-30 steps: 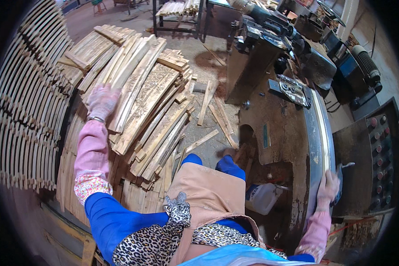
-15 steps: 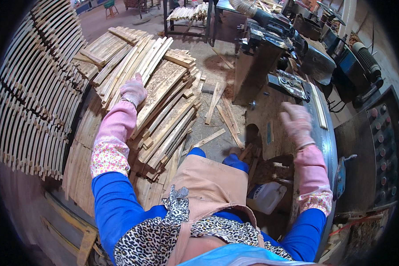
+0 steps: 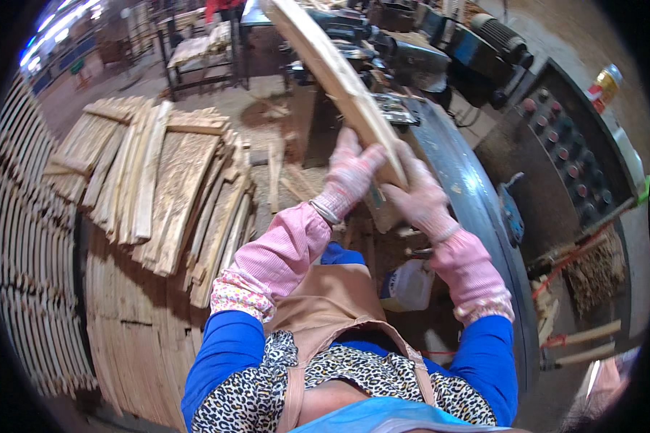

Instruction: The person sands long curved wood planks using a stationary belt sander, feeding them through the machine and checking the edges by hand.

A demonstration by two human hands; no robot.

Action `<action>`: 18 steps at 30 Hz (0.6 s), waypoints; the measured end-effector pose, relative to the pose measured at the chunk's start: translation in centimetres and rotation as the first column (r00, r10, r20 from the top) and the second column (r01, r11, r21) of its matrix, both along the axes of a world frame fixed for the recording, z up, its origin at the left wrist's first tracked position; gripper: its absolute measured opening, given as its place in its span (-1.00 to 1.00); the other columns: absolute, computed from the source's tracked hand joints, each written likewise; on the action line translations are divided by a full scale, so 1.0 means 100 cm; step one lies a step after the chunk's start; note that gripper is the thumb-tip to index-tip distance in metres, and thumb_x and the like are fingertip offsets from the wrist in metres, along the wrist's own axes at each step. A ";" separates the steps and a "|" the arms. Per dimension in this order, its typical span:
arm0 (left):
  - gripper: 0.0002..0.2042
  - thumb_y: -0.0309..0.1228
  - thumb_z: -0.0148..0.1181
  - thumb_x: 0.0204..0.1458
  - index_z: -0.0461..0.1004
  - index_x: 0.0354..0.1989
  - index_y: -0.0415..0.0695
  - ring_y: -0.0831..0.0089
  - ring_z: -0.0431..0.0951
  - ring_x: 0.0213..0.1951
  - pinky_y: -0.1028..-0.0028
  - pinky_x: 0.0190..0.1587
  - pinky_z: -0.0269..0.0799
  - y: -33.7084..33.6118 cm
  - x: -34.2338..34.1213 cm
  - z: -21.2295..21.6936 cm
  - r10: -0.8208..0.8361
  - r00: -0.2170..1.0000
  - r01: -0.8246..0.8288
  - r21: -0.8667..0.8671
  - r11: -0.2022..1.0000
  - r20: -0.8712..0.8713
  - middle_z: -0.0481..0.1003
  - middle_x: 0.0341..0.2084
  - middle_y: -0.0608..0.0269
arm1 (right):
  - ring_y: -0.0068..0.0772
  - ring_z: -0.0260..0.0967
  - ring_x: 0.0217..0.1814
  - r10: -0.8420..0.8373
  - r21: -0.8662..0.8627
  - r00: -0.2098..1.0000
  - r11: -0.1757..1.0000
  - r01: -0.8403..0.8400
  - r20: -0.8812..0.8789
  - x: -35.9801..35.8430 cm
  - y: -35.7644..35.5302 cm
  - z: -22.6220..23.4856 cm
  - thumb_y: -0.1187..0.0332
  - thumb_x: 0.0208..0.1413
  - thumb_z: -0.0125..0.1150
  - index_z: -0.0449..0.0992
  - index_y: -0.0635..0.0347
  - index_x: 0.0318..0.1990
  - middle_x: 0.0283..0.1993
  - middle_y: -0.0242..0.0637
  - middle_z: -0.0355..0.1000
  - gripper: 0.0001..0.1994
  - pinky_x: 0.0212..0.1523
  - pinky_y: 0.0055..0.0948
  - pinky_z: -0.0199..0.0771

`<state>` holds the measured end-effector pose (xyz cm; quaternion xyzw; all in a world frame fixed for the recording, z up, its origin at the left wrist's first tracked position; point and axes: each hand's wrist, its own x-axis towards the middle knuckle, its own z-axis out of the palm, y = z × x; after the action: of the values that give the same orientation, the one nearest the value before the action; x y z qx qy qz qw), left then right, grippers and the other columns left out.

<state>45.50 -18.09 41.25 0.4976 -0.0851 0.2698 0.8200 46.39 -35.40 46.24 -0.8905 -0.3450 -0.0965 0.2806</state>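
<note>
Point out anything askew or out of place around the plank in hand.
The pile of wood slats on the left lies fanned and crooked, and loose offcuts are scattered on the floor beside it. The plank itself looks whole.

The left of the frame is blocked by a heap of wooden slats (image 3: 166, 187); the right by a machine bed (image 3: 477, 209). Between them, seemingly littered floor (image 3: 267, 108) is left open.

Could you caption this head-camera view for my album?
Both gloved hands, left hand and right hand, grip a long wooden plank beside a pile of planks.
</note>
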 end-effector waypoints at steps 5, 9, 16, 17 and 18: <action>-0.25 -0.37 0.28 0.21 0.02 0.50 -0.22 0.31 0.45 0.22 0.37 0.28 0.40 -0.006 -0.017 -0.013 -0.310 0.896 0.411 0.327 0.851 -0.318 0.41 0.26 -0.04 | -0.02 0.37 0.34 -0.375 -0.098 0.927 0.923 0.373 0.004 -0.069 -0.203 0.005 0.27 0.04 0.37 0.22 0.09 0.47 0.28 0.04 0.39 -0.21 0.34 -0.21 0.36; -0.37 -0.27 0.25 0.23 0.22 0.41 -0.26 0.45 0.57 -0.05 0.47 0.01 0.52 0.059 -0.008 -0.105 0.258 0.881 0.069 0.647 0.760 -0.397 0.56 -0.02 0.08 | 0.09 0.41 0.11 -0.554 -0.159 0.829 0.814 0.559 0.074 -0.100 -0.306 -0.036 0.26 0.08 0.28 0.23 -0.08 0.48 0.02 -0.03 0.45 -0.26 0.18 -0.09 0.42; -0.36 -0.19 0.26 0.18 0.27 0.39 -0.20 0.29 0.60 -0.13 0.40 -0.10 0.51 0.109 -0.015 -0.117 0.369 0.824 0.048 0.701 0.712 -0.431 0.58 -0.07 0.00 | 0.08 0.47 0.05 -0.608 -0.058 0.705 0.741 0.669 0.365 0.090 -0.220 -0.061 0.17 0.08 0.31 0.19 -0.17 0.47 -0.02 -0.05 0.50 -0.24 0.07 0.05 0.47; -0.35 -0.15 0.26 0.17 0.28 0.39 -0.18 0.13 0.62 -0.01 0.29 0.04 0.53 0.102 -0.018 -0.092 0.485 0.814 -0.018 0.820 0.572 -0.321 0.59 0.01 -0.06 | 0.11 0.50 -0.02 -0.649 -0.103 0.661 0.680 0.726 0.375 0.120 -0.193 -0.055 0.14 0.10 0.32 0.18 -0.16 0.46 -0.01 -0.03 0.51 -0.25 0.03 0.08 0.50; -0.35 -0.11 0.25 0.17 0.28 0.38 -0.17 0.05 0.56 0.11 0.25 0.15 0.46 0.098 -0.018 -0.064 0.487 0.788 0.044 0.823 0.566 -0.376 0.55 0.09 -0.09 | 0.11 0.51 -0.02 -0.628 -0.141 0.648 0.662 0.736 0.432 0.149 -0.176 -0.052 0.10 0.12 0.31 0.17 -0.18 0.46 -0.02 -0.03 0.52 -0.26 0.01 0.08 0.51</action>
<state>43.66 -8.29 34.80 0.8724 0.1181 0.1482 0.4506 61.27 -53.00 41.06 -0.9542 -0.0334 -0.2969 0.0168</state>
